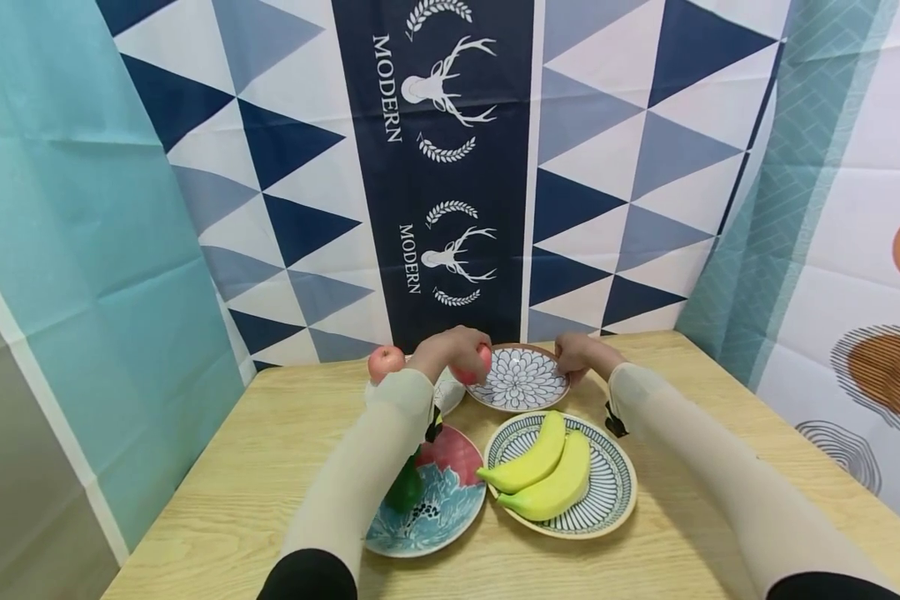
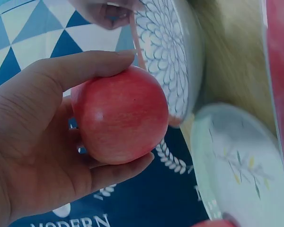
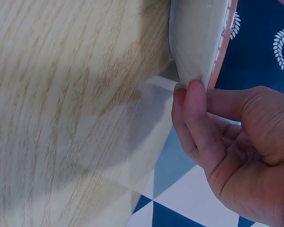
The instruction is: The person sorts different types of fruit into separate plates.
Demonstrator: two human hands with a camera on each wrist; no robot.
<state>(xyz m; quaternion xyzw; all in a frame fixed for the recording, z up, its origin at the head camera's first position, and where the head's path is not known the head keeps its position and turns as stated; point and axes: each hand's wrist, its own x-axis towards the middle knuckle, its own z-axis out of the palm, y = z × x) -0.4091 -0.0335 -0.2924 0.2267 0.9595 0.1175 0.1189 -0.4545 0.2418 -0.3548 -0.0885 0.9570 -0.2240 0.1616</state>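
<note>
In my left hand I grip a red apple, thumb on one side and fingers on the other. It is held beside the left rim of a patterned dish with dark petal outlines and a brown edge. My right hand pinches that dish's right rim, thumb at the edge and fingertips against its pale outer side. Left of the dish, a second apple shows by a white plate with a leaf print, partly hidden by my left arm.
Nearer me, two bananas lie on a striped round plate. Beside it stands a blue-and-pink flowered plate with a dark green item, partly covered by my left forearm. A patterned curtain hangs behind the wooden table.
</note>
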